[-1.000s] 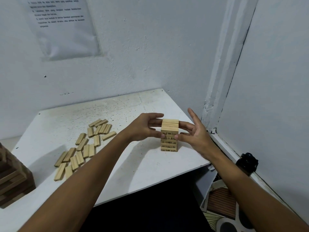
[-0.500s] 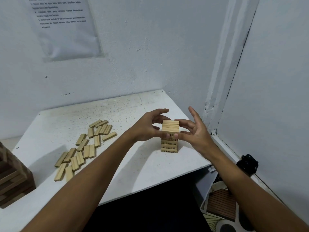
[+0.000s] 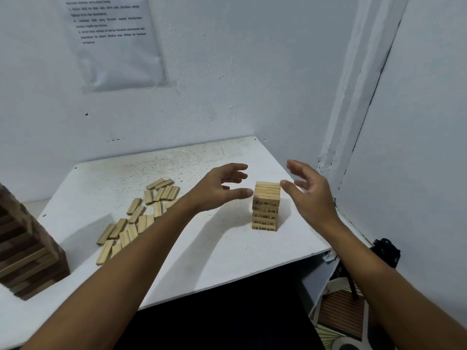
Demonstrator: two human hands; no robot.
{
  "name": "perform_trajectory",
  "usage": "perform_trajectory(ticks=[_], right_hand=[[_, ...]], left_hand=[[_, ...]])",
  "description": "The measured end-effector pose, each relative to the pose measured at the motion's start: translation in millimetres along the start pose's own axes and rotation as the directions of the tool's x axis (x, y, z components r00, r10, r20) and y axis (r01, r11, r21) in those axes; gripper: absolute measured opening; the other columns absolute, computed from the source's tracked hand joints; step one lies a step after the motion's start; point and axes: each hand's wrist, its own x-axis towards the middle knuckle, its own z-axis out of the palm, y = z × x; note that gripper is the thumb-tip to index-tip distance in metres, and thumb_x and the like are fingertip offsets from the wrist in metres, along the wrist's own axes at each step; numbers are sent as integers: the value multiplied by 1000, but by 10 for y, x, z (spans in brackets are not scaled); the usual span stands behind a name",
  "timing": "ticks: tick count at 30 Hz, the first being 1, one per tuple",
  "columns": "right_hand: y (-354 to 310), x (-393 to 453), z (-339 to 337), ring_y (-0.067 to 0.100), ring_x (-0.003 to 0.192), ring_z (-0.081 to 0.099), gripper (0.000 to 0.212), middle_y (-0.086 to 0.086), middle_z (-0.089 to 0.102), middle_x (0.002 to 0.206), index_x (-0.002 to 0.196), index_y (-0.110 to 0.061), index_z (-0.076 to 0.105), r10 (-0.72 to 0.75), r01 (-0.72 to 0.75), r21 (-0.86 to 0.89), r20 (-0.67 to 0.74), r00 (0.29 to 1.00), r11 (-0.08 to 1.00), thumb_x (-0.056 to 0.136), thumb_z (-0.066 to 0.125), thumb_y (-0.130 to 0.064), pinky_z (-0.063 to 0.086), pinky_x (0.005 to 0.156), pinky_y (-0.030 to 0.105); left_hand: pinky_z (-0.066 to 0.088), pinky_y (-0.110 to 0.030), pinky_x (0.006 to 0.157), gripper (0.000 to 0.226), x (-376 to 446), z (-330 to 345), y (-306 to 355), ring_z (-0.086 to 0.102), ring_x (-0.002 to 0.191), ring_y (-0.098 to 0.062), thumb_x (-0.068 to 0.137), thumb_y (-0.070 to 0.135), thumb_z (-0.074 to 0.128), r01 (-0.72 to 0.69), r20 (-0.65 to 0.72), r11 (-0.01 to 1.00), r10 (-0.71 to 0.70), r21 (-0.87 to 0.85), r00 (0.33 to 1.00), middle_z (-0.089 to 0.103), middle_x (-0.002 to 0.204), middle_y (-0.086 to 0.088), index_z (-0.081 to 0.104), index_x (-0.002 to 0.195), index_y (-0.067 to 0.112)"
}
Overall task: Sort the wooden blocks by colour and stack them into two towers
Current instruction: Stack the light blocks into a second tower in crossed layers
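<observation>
Light-wood block tower [image 3: 265,205] upright near right desk [image 3: 227,251] edge. Left hand [image 3: 220,189] and right hand [image 3: 307,195] flanking its top, fingers spread, holding nothing. Risk: stray brush toppling it. Loose light blocks [image 3: 137,218] left.

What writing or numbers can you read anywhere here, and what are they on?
Light tower: black numbers are stamped on the block ends; "15" on one upper layer and "50" on a lower one look readable, the rest are too blurred.
Paper on the wall: several lines of printed, numbered text, too small and blurred to read.
Loose blocks and dark tower: no markings visible.
</observation>
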Motion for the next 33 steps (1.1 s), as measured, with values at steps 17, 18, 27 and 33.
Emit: perform_trajectory(ticks=[17, 18, 27, 33], right_hand=[[-616, -277, 1551, 7, 116, 55, 37, -3, 61, 126, 124, -13, 64, -215, 234, 23, 487, 846, 972, 87, 67, -11, 44, 93, 16], [-584, -342, 1669, 9, 119, 54, 37, -2, 61, 128, 125, -13, 63, -205, 236, 11, 531, 822, 972, 88, 67, -12, 44, 96, 20], [-524, -765, 2324, 21, 146, 23, 45, 3, 42, 150, 140, -14, 50, -193, 448, -150, 751, 631, 881, 95, 52, -18, 19, 118, 35], [-527, -832, 2501, 24, 150, -10, 48, -1, 13, 163, 150, -20, 32, -168, 637, -306, 803, 572, 707, 103, 34, -26, -8, 120, 49]], left_hand=[[40, -23, 92, 44, -1685, -735, -703, 58, 113, -13, 81, 35, 70, 276, -518, 895, -60, 351, 853, 66, 120, 1, 65, 120, 16], [40, -23, 92, 46, -1805, -716, -762, 58, 113, -15, 79, 36, 67, 301, -523, 879, -70, 371, 849, 66, 120, -1, 65, 120, 15], [42, -29, 100, 44, -2311, -478, -1017, 53, 121, -21, 81, 34, 65, 412, -606, 788, -63, 458, 793, 61, 128, -6, 68, 118, 9], [40, -27, 97, 37, -2330, -457, -1084, 59, 114, -24, 86, 32, 58, 398, -599, 788, -46, 470, 800, 65, 124, -7, 72, 112, 10]])
